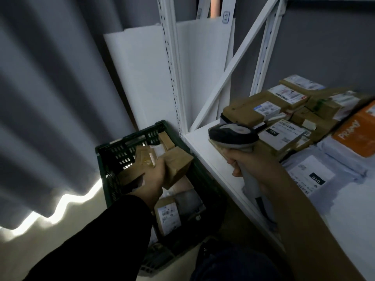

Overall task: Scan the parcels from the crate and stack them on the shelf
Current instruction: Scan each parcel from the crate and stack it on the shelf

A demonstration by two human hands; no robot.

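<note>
Fingers of the L hand point(151, 178) curl round a brown cardboard parcel point(178, 163), seen from the back of the hand. With the motion blur I can't tell if a 2nd brown box point(132, 174), just left of the hand, is also in the grip or lies in the crate point(113, 151). The held parcel is tilted, up over the crate's middle, no label showing. A black sleeve point(113, 230) runs back from the wrist past the crate's near-left corner. Fingers of the R hand point(249, 165) wrap tight round the handle of a grey barcode scanner point(233, 134), right of the crate & higher, its dark-topped head turned toward the crate side. The R forearm is bare. Inside the crate are more parcels, incl. a brown one w/ a white barcode label point(167, 218) at the near end, a grey bag point(188, 201) beside it, and a box end point(166, 138) at the far end. The crate is dark green w/ slotted walls and sits low. Just right of the crate is the white shelf point(203, 151), its post by the crate's far-right corner. On the shelf, right of the crate & beyond the scanner, are stacked brown labelled boxes point(263, 110), an orange box point(357, 130) and white poly mailers point(324, 173). A grey curtain point(50, 98) hangs left of the crate, and white panels point(142, 78) lean behind it.
</note>
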